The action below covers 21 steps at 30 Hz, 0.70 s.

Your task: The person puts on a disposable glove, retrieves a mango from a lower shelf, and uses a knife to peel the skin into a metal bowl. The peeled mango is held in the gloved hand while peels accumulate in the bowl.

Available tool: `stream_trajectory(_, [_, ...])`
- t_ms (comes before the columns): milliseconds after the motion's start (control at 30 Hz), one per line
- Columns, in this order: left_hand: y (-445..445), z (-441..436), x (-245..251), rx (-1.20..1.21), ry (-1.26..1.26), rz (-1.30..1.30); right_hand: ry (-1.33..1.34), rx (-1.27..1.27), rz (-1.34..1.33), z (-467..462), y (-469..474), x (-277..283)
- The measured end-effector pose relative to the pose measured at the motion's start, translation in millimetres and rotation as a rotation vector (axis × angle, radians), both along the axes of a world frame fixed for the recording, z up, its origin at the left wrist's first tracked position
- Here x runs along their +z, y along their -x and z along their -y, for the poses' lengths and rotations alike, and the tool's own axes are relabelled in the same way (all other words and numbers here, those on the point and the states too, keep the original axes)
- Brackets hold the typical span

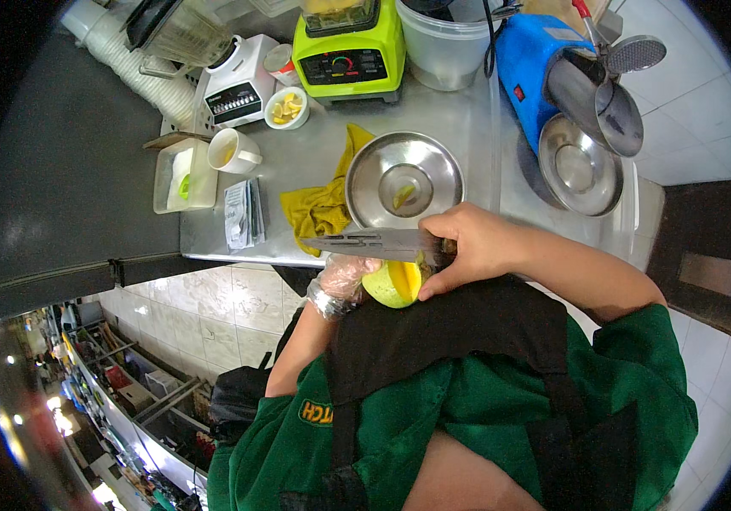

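My left hand point(343, 279), in a clear plastic glove, holds a green-skinned mango point(386, 285) whose cut side shows yellow flesh. In my bare right hand point(472, 250) is the dark handle of a knife. Its broad slotted steel blade point(371, 243) points left, just above the mango. My right thumb is close to the fruit's cut end; whether it touches cannot be told. Beyond the blade, a round steel bowl point(359, 182) stands on the table with a green-yellow piece of peel point(403, 196) in it. A mustard-yellow cloth point(317, 207) lies left of the bowl.
On the steel table point(467, 121), a green blender base point(349, 61), a white blender base point(241, 80), a cup of yellow pieces point(287, 108) and a mug point(234, 151) stand at the back left. Packets point(244, 214) lie left. A blue machine point(531, 70) and another steel bowl point(614, 191) are right.
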<state>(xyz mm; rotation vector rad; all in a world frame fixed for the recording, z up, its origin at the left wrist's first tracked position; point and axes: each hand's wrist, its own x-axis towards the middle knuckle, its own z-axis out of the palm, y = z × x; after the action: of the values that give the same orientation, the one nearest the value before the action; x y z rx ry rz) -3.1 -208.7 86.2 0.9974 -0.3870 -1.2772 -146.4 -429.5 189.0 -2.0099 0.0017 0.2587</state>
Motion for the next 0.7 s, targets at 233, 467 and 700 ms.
stream_trajectory(233, [3,13,29,-0.06,-0.148,-0.149,-0.045,-0.018,-0.068,-4,5,-4])
stream_trajectory(467, [10,26,49,-0.101,-0.154,0.0,0.036,-0.056,0.034,-8,2,-9])
stream_trajectory(700, [7,30,44,0.03,-0.111,-0.51,0.254,-0.212,0.186,0,-13,0])
